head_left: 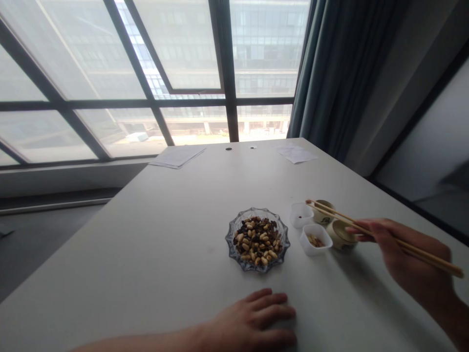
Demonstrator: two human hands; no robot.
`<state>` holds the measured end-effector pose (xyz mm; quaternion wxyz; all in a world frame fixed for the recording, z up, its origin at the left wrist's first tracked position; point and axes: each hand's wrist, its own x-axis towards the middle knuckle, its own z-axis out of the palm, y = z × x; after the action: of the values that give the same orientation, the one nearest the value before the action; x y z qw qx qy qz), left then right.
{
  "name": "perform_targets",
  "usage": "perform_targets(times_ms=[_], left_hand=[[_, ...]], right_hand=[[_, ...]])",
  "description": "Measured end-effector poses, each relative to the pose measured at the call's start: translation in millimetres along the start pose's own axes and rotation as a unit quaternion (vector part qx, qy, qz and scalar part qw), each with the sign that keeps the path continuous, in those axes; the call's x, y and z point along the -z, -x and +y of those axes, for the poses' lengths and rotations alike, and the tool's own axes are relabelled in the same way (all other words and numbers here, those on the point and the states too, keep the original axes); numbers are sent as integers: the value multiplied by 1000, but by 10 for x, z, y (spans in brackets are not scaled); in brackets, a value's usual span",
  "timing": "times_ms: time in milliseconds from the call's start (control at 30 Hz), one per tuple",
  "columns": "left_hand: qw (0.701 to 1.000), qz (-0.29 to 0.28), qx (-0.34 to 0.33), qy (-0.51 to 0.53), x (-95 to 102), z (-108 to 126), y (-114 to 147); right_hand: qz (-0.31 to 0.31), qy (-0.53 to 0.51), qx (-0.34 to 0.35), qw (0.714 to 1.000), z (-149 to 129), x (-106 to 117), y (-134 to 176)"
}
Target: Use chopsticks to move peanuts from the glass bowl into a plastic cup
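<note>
My right hand [410, 254] grips a pair of wooden chopsticks [337, 215]. Their tips, close together with what looks like a small reddish piece between them, are over the rim of the farther white plastic cup [301, 220], which has a tiny dark bit inside. A nearer white cup [315, 247] holds some light brown pieces. Beside these cups are two beige ceramic cups, one farther back [324, 218] and one by my fingers [340, 240]. My left hand [252, 320] lies flat on the table, fingers spread, in front of a glass bowl [231, 247] of mixed nuts [258, 242].
The white table [164, 244] reaches toward large windows [190, 44]. Papers lie at its far left [178, 156] and far right [297, 153]. Two round holes sit near its far edge. A dark curtain [337, 73] hangs at the right.
</note>
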<state>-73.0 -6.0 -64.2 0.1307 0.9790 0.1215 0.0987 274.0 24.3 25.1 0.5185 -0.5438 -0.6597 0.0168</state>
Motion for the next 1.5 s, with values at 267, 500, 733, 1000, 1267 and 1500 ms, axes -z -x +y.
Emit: perform_targets(times_ms=[267, 500, 733, 1000, 1267, 1500], left_hand=[[1000, -5, 11, 11, 44, 21, -25], [1000, -8, 11, 5, 48, 24, -17], [1000, 23, 1, -21, -16, 24, -9], [1000, 13, -8, -8, -15, -7, -5], [1000, 8, -2, 6, 4, 12, -6], [1000, -7, 12, 26, 51, 28, -15]], right_hand=[[55, -57, -96, 992, 242, 93, 5], [-48, -168, -102, 979, -81, -252, 16], [-204, -269, -86, 937, -249, -831, 45], [-207, -250, -75, 943, -220, -1024, 47], [-114, -211, -55, 969, -302, -697, 59], [54, -90, -93, 990, -127, -51, 18]])
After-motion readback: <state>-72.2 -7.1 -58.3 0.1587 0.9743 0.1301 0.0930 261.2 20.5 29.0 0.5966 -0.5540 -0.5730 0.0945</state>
